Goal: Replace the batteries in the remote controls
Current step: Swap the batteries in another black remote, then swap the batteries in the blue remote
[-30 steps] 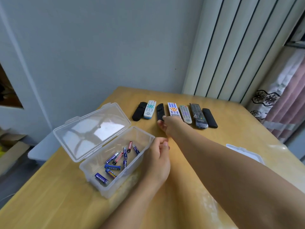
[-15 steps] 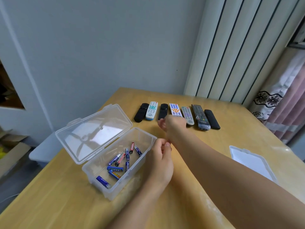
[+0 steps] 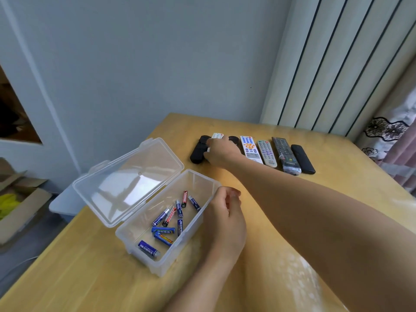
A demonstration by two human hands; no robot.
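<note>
Remote controls (image 3: 249,146) lie in a row at the far side of my wooden table (image 3: 90,278), seven of them side by side, black ones at both ends. My right hand (image 3: 219,152) reaches across and lies over the white remote (image 3: 217,135) second from the left, fingers curled down round it, touching the black remote (image 3: 198,149) at the row's left end; I cannot tell whether the white one is lifted off the table. My left hand (image 3: 225,219) rests against the right wall of the clear plastic box (image 3: 171,264), fingers loosely curled, gripping nothing. Batteries (image 3: 171,218) lie loose on the box's floor, blue ones and red ones, and its hinged lid (image 3: 128,179) stands open to the left.
</note>
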